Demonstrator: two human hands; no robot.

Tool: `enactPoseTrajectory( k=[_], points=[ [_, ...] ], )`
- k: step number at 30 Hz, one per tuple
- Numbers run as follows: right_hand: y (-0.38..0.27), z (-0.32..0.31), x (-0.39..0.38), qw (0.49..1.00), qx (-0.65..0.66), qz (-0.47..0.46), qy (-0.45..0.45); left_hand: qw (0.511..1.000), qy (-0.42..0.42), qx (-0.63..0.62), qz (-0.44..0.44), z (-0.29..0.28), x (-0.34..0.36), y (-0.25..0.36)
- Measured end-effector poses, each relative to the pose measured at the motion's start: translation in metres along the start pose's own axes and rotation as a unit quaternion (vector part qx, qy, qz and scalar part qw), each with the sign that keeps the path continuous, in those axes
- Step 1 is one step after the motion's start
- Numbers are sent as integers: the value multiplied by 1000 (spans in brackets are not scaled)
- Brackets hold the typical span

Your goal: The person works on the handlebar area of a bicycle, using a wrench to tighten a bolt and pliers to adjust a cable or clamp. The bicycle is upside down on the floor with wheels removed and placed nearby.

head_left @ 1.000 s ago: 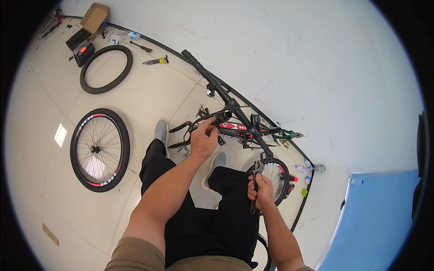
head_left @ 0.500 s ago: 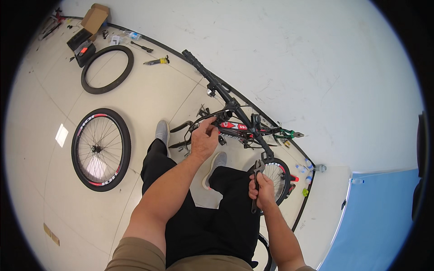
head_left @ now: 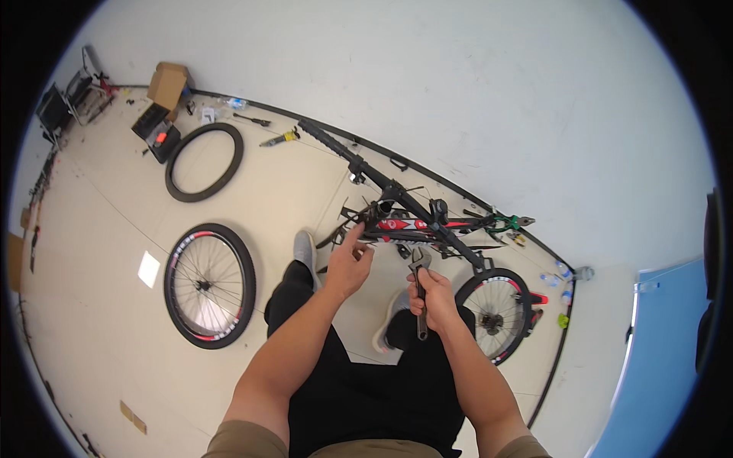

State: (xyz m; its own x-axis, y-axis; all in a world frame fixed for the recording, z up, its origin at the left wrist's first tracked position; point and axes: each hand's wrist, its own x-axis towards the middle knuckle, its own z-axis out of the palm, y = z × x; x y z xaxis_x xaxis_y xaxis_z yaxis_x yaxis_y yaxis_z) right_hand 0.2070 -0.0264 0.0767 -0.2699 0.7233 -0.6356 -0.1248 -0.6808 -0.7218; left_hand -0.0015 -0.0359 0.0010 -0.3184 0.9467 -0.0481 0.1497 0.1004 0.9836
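Note:
A bicycle frame (head_left: 412, 224), black with red and white, stands without a front wheel close to the wall. Its black handlebar (head_left: 397, 195) runs slantwise over it. My left hand (head_left: 349, 267) reaches to the front end of the frame, index finger stretched out to the dark parts below the handlebar; the other fingers curl loosely and hold nothing visible. Whether the fingertip presses there I cannot tell. In front of the frame, my right hand (head_left: 435, 298) is closed round the handle of an adjustable wrench (head_left: 420, 263), its jaw end pointing up, apart from the bicycle.
A loose wheel (head_left: 244, 286) and a bare tire (head_left: 238, 164) lie on the floor at left. Farther back are an open toolbox (head_left: 156, 137), a cardboard box (head_left: 166, 84) and a pump-like tool (head_left: 279, 137). Green-handled pliers (head_left: 510, 223) and plastic bottles (head_left: 565, 278) sit at right.
The view has shifted, so the scene lies lower and farther right. The wrench has come left, away from the rear wheel. My left hand's index finger has straightened below the handlebar.

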Motion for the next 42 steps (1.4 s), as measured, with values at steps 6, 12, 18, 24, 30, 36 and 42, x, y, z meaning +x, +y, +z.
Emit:
enactPoseTrajectory(
  k=[6, 12, 18, 24, 30, 36, 42],
  points=[
    [7, 20, 60, 991, -90, -82, -63, 994, -14, 105, 39, -52, -28, 22],
    [3, 25, 90, 965, -201, -164, -46, 959, 0, 252, 130, -87, -59, 31],
    [12, 9, 97, 952, -217, -209, -52, 996, 7, 93, 13, -28, -23, 19],
    [16, 18, 91, 952, -205, -204, -96, 999, 17, -18, 35, 3, 9, -13],
    [10, 21, 86, 952, -234, -188, -67, 999, 30, -19, 41, 14, 7, -17],
    [8, 23, 84, 947, -231, -220, -28, 998, 34, -34, 41, 18, 5, -4],
    [12, 24, 85, 891, -337, -304, 14, 999, 19, -26, 42, 19, 6, -3]
  ],
)
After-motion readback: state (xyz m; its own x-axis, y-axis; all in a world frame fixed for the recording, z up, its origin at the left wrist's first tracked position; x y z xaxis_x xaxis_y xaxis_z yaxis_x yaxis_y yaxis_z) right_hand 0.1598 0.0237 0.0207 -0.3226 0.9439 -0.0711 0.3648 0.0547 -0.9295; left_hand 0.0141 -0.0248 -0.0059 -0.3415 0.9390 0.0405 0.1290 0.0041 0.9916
